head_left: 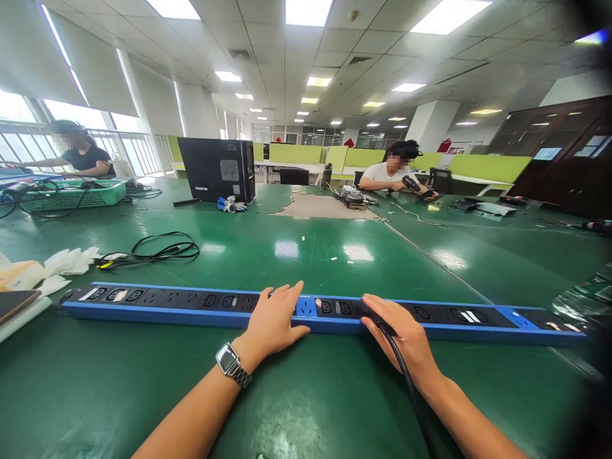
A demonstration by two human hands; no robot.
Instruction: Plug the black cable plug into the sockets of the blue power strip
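A long blue-edged power strip (442,313) with black socket modules and two blue ones lies across the green table in front of me. My left hand (276,319) rests over it left of its middle, fingers across the top towards the far edge and thumb at the near side. Right of the nearer blue socket module, my right hand (400,328) is closed round the black plug of a power cord (405,370). The plug is at a socket, partly hidden by my fingers; how deep it sits I cannot tell. The cord runs down to the lower edge.
A coiled black cable (165,247) and white packaging (71,262) lie at left. Farther back are a green basket (95,195) with cables, a black computer case (217,169) and gloves (232,204). One person (392,172) handles a dark object opposite; another (86,156) sits far left.
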